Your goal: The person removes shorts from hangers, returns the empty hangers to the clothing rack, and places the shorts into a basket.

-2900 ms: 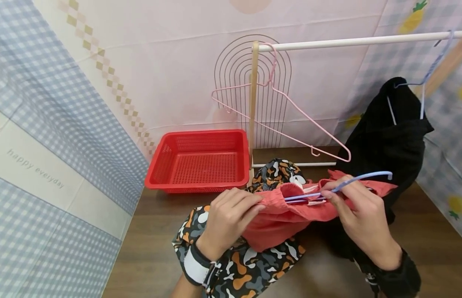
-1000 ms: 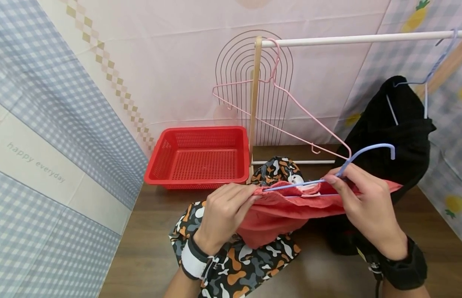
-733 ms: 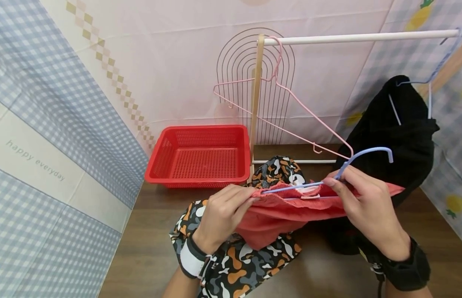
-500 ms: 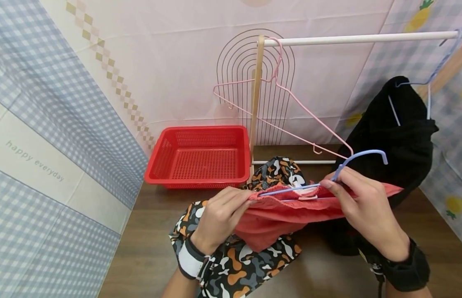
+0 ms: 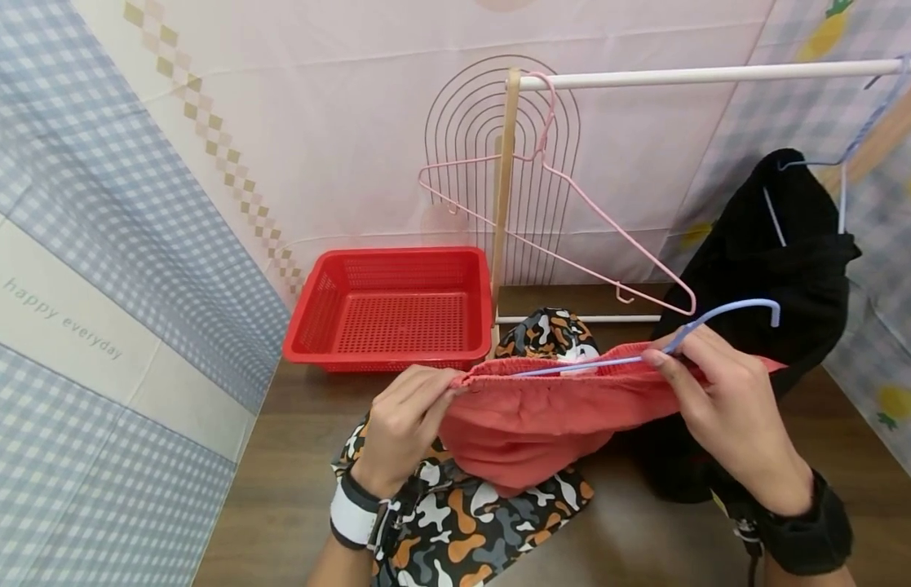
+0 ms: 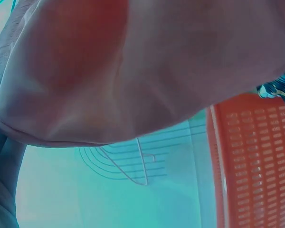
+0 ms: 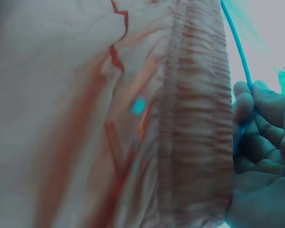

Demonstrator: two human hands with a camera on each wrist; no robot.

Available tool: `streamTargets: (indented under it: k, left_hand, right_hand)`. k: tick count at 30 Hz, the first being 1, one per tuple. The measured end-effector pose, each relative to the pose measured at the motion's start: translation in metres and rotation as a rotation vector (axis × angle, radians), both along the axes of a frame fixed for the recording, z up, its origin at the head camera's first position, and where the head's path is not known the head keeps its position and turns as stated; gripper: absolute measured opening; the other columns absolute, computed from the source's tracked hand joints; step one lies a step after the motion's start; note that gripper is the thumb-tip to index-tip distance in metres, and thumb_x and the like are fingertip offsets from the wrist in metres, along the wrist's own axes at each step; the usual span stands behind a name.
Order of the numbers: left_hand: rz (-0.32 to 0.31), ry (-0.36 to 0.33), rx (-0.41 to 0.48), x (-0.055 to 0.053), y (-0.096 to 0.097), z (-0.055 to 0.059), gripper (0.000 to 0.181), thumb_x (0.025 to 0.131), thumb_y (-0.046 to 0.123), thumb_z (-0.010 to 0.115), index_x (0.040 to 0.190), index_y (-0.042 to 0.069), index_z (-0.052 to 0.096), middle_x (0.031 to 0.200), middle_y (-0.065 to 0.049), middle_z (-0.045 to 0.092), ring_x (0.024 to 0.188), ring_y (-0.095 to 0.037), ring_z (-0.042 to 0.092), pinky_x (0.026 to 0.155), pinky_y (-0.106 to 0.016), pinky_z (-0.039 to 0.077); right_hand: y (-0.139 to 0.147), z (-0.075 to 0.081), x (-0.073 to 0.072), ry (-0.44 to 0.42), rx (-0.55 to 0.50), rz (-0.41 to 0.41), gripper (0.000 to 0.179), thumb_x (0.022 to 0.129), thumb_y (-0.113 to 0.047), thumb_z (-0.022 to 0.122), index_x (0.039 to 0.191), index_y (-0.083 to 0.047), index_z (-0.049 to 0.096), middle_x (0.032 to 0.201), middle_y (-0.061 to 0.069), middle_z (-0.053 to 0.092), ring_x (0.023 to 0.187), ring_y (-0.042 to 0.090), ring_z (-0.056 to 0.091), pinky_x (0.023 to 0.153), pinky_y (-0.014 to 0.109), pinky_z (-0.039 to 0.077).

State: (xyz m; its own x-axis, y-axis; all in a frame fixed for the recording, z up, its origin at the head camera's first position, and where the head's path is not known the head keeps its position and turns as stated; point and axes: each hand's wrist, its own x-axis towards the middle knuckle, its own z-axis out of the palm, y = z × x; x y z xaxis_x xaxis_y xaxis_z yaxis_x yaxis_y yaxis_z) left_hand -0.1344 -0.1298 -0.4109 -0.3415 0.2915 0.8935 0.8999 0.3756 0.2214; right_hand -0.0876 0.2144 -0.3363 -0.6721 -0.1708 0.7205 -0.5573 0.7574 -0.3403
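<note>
Coral elastic-waist shorts (image 5: 528, 416) hang between my two hands in the head view. My left hand (image 5: 407, 420) pinches the left end of the waistband, stretching it sideways. My right hand (image 5: 727, 408) grips a light-blue clothes hanger (image 5: 741, 305) just below its hook. One hanger arm runs left into the waist opening, its tip hidden by cloth. The right wrist view shows the gathered waistband (image 7: 199, 114) and my right thumb and finger (image 7: 270, 102) on the hanger. In the left wrist view the coral cloth (image 6: 147, 71) fills the upper part; my fingers are not distinguishable there.
Camouflage-patterned cloth (image 5: 462, 522) lies below the shorts. A red basket (image 5: 387, 359) stands at the back left. A pink hanger (image 5: 616, 224) hangs from the rack's white rail (image 5: 690, 76). A black garment (image 5: 771, 285) hangs on a blue hanger at the right.
My left hand has moved left with the waistband's end, pulling it flatter and wider. The white label is now mostly hidden. My right hand keeps holding the hanger, whose hook has risen since the earliest frame.
</note>
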Motion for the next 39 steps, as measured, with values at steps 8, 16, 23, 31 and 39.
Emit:
streamTargets:
  k: [8,16,23,31,39]
  left_hand:
    - [0.023,0.026,0.138,-0.003,-0.005,-0.008,0.023,0.104,0.013,0.068,0.110,-0.007,0.077,0.099,-0.016,0.078,0.086,-0.029,0.075,0.081,-0.032,0.061]
    - [0.125,-0.123,0.345,-0.008,-0.014,-0.025,0.019,0.097,0.004,0.076,0.112,-0.006,0.078,0.099,-0.017,0.078,0.073,-0.019,0.071,0.067,-0.016,0.055]
    - [0.096,-0.211,0.347,-0.010,-0.014,-0.031,0.031,0.086,-0.014,0.078,0.115,-0.003,0.079,0.098,-0.014,0.078,0.062,-0.013,0.061,0.056,-0.016,0.046]
    - [0.080,-0.297,0.296,-0.011,-0.005,-0.031,0.025,0.089,-0.010,0.079,0.113,-0.002,0.078,0.099,-0.014,0.077,0.075,-0.018,0.073,0.071,-0.015,0.057]
    - [0.035,-0.390,0.234,-0.011,0.005,-0.031,0.026,0.092,-0.005,0.079,0.117,-0.001,0.078,0.105,-0.014,0.077,0.092,-0.024,0.078,0.082,-0.021,0.060]
  right_hand:
    - [-0.002,-0.004,-0.001,0.045,-0.012,0.007,0.056,0.101,-0.049,0.056,0.094,0.004,0.072,0.096,0.018,0.072,0.099,0.017,0.056,0.093,0.007,0.037]
    - [-0.004,0.000,0.002,-0.015,-0.157,0.012,0.017,0.087,0.012,0.077,0.101,0.004,0.074,0.106,0.016,0.074,0.110,-0.003,0.062,0.092,0.009,0.043]
    - [-0.006,-0.006,-0.001,-0.091,-0.229,0.052,0.024,0.087,0.016,0.074,0.107,0.004,0.075,0.106,-0.001,0.076,0.099,-0.002,0.067,0.088,0.009,0.049]
    - [-0.011,-0.014,-0.011,-0.127,-0.319,0.081,0.011,0.094,0.011,0.070,0.098,0.001,0.072,0.103,-0.007,0.073,0.093,0.003,0.067,0.085,0.010,0.053]
    - [-0.020,-0.013,-0.017,-0.126,-0.362,0.087,0.023,0.091,0.018,0.068,0.108,0.004,0.075,0.093,0.001,0.072,0.079,0.007,0.064,0.081,0.009,0.053]
